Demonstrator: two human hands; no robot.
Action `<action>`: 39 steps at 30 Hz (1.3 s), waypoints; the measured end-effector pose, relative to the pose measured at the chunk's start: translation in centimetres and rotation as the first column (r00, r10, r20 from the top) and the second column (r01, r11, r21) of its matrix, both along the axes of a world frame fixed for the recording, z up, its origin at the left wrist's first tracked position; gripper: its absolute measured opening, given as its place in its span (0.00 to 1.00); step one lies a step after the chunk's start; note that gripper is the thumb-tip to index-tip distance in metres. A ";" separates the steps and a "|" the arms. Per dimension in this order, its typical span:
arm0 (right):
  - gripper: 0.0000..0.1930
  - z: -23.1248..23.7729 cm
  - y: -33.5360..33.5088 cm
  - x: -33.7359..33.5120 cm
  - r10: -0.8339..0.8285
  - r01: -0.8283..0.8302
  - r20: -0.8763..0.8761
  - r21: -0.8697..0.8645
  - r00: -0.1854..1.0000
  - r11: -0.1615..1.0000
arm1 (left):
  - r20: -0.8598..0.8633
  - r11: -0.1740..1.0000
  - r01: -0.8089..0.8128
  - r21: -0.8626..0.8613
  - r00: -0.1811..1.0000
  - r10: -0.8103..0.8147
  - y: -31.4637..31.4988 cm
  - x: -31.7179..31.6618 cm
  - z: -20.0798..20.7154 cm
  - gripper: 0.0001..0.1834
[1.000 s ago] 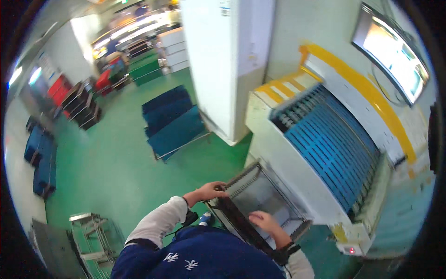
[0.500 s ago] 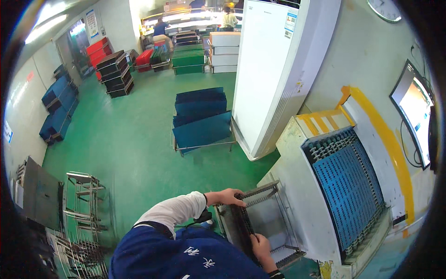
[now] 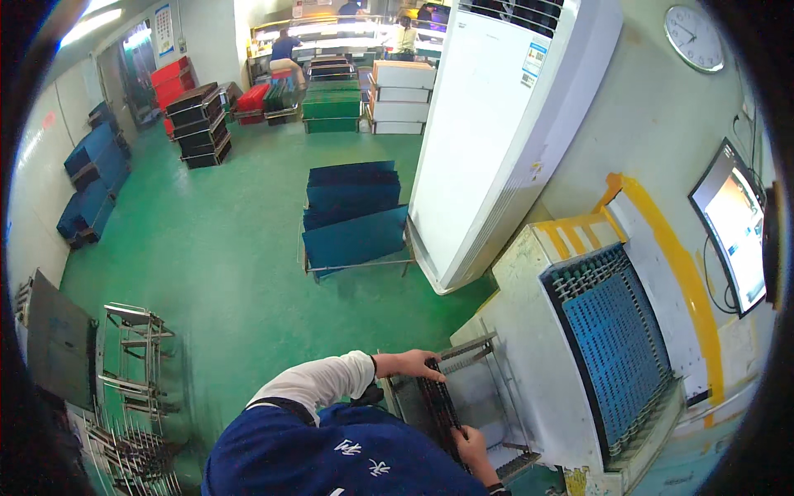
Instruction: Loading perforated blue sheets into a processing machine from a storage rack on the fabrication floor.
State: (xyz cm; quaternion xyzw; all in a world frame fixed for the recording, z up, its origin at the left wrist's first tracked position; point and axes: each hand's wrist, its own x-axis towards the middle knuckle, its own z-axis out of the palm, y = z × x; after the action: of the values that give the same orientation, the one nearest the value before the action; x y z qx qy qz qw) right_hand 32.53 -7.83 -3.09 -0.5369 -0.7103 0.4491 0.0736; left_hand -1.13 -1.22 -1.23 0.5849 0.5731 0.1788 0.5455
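Both hands on the dark rack at the machine's mouth

Left hand grips the far end of the dark slotted rack, right hand clasps its near end (held at the grey tray of the white conveyor machine); a white-and-blue label sits high on the tall white cabinet.

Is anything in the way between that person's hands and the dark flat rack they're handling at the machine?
Nothing visible is. The left hand grips the far end of the dark rack and the right hand its near end, both directly on it, at the metal tray beside the conveyor machine.
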 end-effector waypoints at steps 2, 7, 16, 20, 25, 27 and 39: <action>0.17 -1.4 -0.2 0.4 0.005 -0.004 -0.006 0.113 1.000 0.994 | 0.044 0.999 0.000 -0.047 0.999 0.002 0.1 0.2 0.0 0.52; 0.21 0.4 -0.7 -0.6 0.015 -0.018 0.069 0.041 0.997 0.999 | 0.064 1.000 0.020 0.024 0.998 -0.022 -0.5 -0.4 0.3 0.56; 0.22 0.1 -0.9 -0.7 -0.049 0.048 0.071 0.016 0.996 0.999 | 0.040 1.000 0.029 -0.004 0.999 -0.029 0.1 -0.2 -0.3 0.54; 0.23 4.9 -0.6 -2.9 -0.078 0.087 0.089 -0.101 0.993 0.991 | 0.063 1.000 0.008 0.006 0.998 -0.008 -0.2 -0.5 -0.8 0.51; 0.21 0.2 0.0 -0.2 -0.057 0.069 0.101 -0.116 0.993 0.991 | 0.074 0.999 0.006 0.038 0.997 -0.008 -0.1 -0.3 0.9 0.49; 0.19 0.5 0.1 -0.5 -0.050 0.067 0.142 -0.111 0.989 0.992 | 0.051 0.998 -0.008 0.056 0.999 0.005 0.1 -0.2 0.2 0.49; 0.22 0.7 -0.2 -0.6 -0.044 0.056 0.202 -0.054 0.978 0.997 | 0.039 0.998 -0.022 0.060 0.999 0.020 -0.2 -0.1 0.5 0.46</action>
State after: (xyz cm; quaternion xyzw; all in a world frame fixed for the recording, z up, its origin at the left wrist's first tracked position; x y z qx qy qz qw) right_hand 31.94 -8.03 -2.39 -0.5992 -0.6867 0.4116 -0.0029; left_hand -1.26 -1.46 -0.78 0.5915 0.5629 0.2133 0.5365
